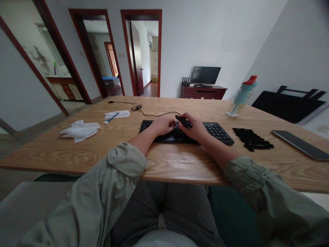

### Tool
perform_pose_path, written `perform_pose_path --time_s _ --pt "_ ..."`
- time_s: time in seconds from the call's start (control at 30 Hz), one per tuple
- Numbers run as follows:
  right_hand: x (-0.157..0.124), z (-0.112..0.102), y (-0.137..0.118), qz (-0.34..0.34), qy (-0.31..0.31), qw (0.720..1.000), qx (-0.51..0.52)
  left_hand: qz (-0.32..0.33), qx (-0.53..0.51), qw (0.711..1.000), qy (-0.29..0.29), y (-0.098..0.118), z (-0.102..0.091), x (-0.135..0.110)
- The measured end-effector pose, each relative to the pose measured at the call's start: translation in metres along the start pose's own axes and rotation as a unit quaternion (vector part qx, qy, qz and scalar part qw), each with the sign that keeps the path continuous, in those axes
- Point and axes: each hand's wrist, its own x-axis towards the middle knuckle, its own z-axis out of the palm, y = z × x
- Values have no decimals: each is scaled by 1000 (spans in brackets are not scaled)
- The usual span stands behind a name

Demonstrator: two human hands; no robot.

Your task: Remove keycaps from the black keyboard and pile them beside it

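A black keyboard lies on the wooden table in front of me, and both hands are over its middle. My right hand is closed around a short, thick black tool, shaped like a marker or a utility knife; its kind cannot be made out. Close beside it, my left hand rests at the keys with its fingers curled together. Whatever those fingertips pinch, if anything, is too small to see. Fingers and wrists hide part of the keys. Right of the keyboard is a flat cluster of small black pieces, apparently keycaps.
Crumpled white tissue lies at left, near a blue-and-white brush-like stick on another tissue. The keyboard cable trails across the back. A water bottle stands at right, and a dark phone lies near the right edge.
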Motion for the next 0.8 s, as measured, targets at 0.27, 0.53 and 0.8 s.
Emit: perform_pose_path --time_s 0.27,0.53,0.8 --pt "-4 9 9 -10 33 999 41 -3 -43 999 -5 -1 3 2" --pt "-6 15 9 -42 45 997 43 3 -51 999 -9 4 5 6" --pt "-8 14 7 -29 71 997 29 -12 -22 1000 -15 3 8 7"
